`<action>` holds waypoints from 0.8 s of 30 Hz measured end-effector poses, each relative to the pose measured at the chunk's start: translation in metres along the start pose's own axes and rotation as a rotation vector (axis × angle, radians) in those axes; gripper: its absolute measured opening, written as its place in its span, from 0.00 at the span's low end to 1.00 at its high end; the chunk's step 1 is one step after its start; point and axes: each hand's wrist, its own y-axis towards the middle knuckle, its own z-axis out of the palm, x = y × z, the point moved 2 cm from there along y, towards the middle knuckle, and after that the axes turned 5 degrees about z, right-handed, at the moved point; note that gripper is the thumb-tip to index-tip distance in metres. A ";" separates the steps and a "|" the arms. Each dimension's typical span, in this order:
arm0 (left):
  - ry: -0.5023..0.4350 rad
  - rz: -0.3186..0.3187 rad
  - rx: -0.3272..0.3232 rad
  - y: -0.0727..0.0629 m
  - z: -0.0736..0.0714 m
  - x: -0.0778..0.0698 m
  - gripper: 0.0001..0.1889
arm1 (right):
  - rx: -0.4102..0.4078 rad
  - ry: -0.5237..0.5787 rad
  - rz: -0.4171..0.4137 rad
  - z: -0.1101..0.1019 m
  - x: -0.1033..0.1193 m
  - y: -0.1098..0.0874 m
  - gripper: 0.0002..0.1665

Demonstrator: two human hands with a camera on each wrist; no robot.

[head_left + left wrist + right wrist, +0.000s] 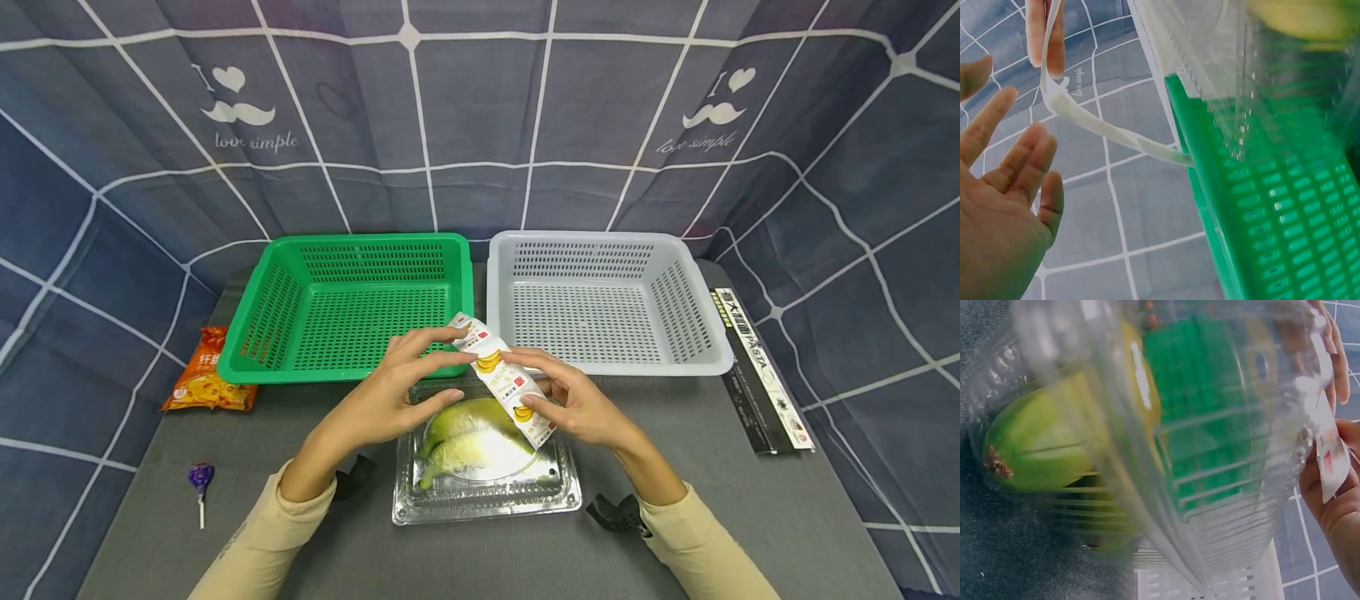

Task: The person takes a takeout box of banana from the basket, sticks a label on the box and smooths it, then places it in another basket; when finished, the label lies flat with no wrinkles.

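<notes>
Pinching a white paper strip printed with yellow bananas [501,383] in the right hand [592,408]. Touching its upper end with extended fingertips of the left hand [384,393], thumb off it. Strip over a rectangular clear plastic clamshell [487,505], below and between both hands. Can't tell any attachment at the lower end. To do it well: bring left thumb in for a second pinch, tension evenly, take out the twist, go easy on the thin lid.

Inside clamshell: elongated green-yellow fruit [468,429]. Ahead of left hand: green slotted plastic basket [300,375]. Ahead of right: pale grey slotted plastic basket [607,369]. Slotted floor showing in both.
</notes>
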 end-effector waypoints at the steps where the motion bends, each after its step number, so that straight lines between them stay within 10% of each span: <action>1: -0.005 -0.001 -0.001 0.000 0.002 0.001 0.23 | 0.001 0.002 0.011 0.000 0.000 0.000 0.32; 24: -0.109 -0.032 0.039 0.006 0.010 0.009 0.21 | -0.012 -0.021 0.081 -0.004 0.000 0.002 0.32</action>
